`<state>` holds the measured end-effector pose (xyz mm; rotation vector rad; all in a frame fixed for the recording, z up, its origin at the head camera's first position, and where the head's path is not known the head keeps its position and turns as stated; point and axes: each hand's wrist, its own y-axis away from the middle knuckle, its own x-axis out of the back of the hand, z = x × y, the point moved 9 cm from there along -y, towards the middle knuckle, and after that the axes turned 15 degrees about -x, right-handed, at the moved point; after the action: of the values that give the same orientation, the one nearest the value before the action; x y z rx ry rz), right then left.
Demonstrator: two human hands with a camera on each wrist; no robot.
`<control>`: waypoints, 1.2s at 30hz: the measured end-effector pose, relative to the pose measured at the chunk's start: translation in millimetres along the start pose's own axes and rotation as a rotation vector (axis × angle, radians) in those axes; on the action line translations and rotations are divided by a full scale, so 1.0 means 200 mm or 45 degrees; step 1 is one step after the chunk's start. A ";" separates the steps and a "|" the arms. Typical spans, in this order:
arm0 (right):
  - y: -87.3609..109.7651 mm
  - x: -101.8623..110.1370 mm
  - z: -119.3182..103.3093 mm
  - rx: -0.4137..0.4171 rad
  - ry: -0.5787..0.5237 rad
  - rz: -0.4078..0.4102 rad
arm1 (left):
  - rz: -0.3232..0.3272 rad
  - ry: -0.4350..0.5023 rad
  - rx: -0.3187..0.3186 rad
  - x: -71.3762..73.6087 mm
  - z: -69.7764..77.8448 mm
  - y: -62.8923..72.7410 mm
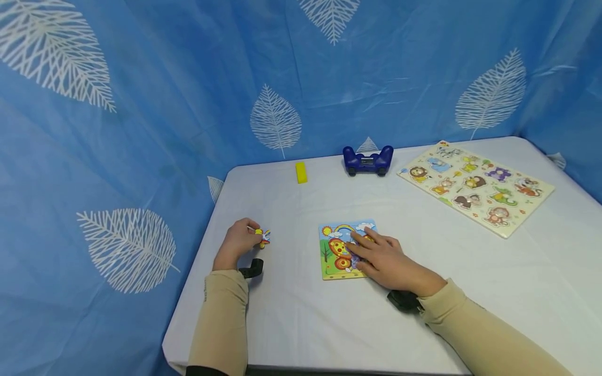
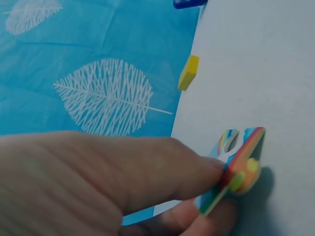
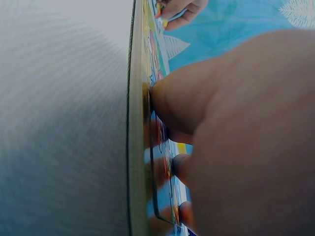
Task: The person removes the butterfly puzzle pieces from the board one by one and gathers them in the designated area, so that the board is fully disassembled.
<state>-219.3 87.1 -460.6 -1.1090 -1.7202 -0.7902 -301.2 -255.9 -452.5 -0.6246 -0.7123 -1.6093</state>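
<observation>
My left hand (image 1: 239, 240) pinches a small colourful puzzle piece (image 2: 241, 164) between thumb and fingers, at the left part of the table. The piece has blue, red and orange-yellow patches and is held tilted in the left wrist view. Across the right side of a square butterfly puzzle board (image 1: 329, 263) rests my right hand (image 1: 383, 261), its fingers spread. Part of the butterfly picture is hidden under those fingers. A sun, a rainbow and a tree show on the uncovered part. Seen from the side in the right wrist view, the fingertips touch the board's face.
A yellow block (image 1: 301, 172) lies near the table's back edge. To its right is a dark blue game controller (image 1: 368, 161). A larger animal puzzle board (image 1: 475, 188) lies at the back right. White cloth covers the table (image 1: 291, 313), and a blue leaf-patterned curtain (image 1: 197, 104) hangs behind.
</observation>
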 end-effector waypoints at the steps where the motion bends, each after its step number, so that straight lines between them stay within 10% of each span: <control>1: 0.00 0.00 0.00 -0.002 -0.002 0.000 | 0.002 -0.005 0.003 0.00 0.00 0.00; 30: 0.01 0.00 0.00 0.000 0.008 0.009 | 0.050 -0.345 -0.048 -0.02 0.07 0.00; 36: 0.01 -0.01 0.00 -0.004 0.009 -0.005 | 0.061 -0.456 0.059 -0.02 0.05 0.00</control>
<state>-218.2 87.6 -461.9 -1.1040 -1.7162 -0.7989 -300.1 -246.0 -448.0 -0.9017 -0.9856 -1.4469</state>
